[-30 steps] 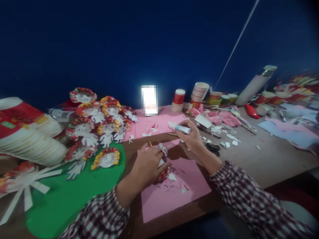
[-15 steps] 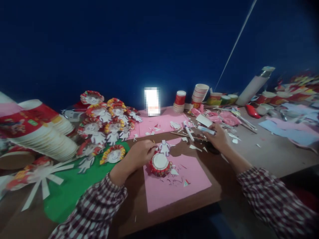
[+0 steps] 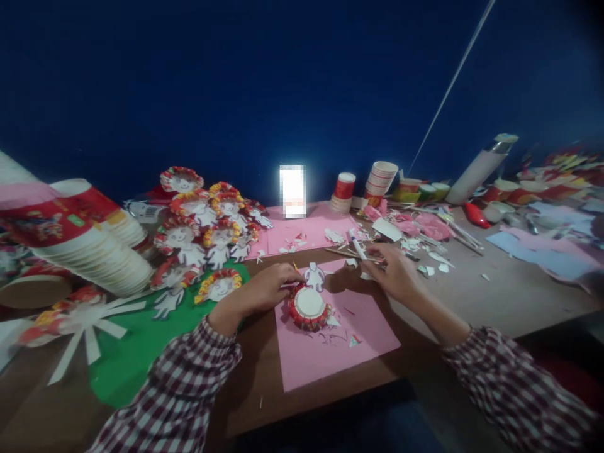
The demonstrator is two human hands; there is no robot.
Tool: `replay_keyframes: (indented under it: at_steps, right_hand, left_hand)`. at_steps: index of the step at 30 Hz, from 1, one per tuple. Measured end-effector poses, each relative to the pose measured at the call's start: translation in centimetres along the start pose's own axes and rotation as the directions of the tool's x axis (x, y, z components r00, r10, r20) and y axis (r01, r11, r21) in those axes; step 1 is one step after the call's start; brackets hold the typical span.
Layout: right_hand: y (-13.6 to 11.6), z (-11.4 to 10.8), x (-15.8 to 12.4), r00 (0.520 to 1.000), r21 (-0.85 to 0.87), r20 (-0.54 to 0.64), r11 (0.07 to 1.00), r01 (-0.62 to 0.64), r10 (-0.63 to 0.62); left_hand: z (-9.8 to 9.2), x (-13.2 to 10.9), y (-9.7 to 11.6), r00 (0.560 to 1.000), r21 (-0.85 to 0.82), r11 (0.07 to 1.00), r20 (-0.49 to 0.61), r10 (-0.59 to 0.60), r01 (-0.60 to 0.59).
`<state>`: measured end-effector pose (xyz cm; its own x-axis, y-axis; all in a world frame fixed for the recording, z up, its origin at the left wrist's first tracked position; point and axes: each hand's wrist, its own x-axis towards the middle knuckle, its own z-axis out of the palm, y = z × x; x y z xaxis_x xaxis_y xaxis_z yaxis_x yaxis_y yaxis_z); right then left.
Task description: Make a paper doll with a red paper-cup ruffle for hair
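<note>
— Pinching at the far left rim of the red-frilled cup disc [image 3: 309, 306], the left hand [image 3: 267, 289] has its fingertips closed on that edge. The disc lies flat on the pink sheet [image 3: 340, 358], mid-table [image 3: 495, 299].

— And the right hand [image 3: 396, 274]?

— Knuckles up, just right of the disc, with the fingers curled among the paper scraps [image 3: 427, 264]. I cannot tell whether they grip anything. The white pen [image 3: 357, 244] lies just beyond them on the far side, apart.

— What could go wrong?

— The small white paper figure [image 3: 314, 275] touches the disc's far edge, right beside the pinch. It looks flimsy, and I'd judge that a sideways tug on the rim could crease it or knock it askew.

— Anything else?

— The right sleeve [image 3: 495, 377] passes just beside the sheet's right corner, so a sweep there might drag sheet and disc together. Far left, the stacked cups [image 3: 94, 251] lean beside the finished dolls [image 3: 202, 233]. Both are well apart from the hands, so that is the lesser worry.
</note>
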<state>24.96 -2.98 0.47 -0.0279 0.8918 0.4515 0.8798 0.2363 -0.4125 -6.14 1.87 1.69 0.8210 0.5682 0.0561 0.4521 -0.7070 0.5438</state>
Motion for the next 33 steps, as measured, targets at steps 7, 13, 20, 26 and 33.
replay_keyframes:
  at_steps: [7,13,20,26,33]
  right_hand:
    - [-7.1,2.0,-1.3,0.928,0.437,0.361,0.896,-0.085,-0.088]
    - [-7.8,0.6,-1.3,0.935,0.352,0.312,0.935,0.049,-0.167]
    - [-6.8,1.9,-2.1,0.924,0.083,0.104,0.929,0.359,-0.367]
    - [-7.5,1.7,-1.1,0.958,0.075,0.007,0.956,0.285,-0.286]
    - [-9.3,1.9,0.7,0.961,0.064,0.081,0.964,0.260,-0.264]
  left_hand:
    - [-0.1,-0.1,-0.1,0.994,-0.190,0.977,-0.009,-0.106,0.102]
    - [-0.1,-0.2,-0.2,0.980,-0.403,0.899,-0.022,-0.196,0.171]
    - [0.7,0.2,-0.2,0.977,-0.612,0.776,-0.029,-0.212,0.151]
    - [0.9,0.4,1.1,0.964,-0.592,0.792,-0.087,-0.250,0.152]
    - [1.1,0.9,2.2,0.887,-0.428,0.903,-0.410,-0.213,0.018]
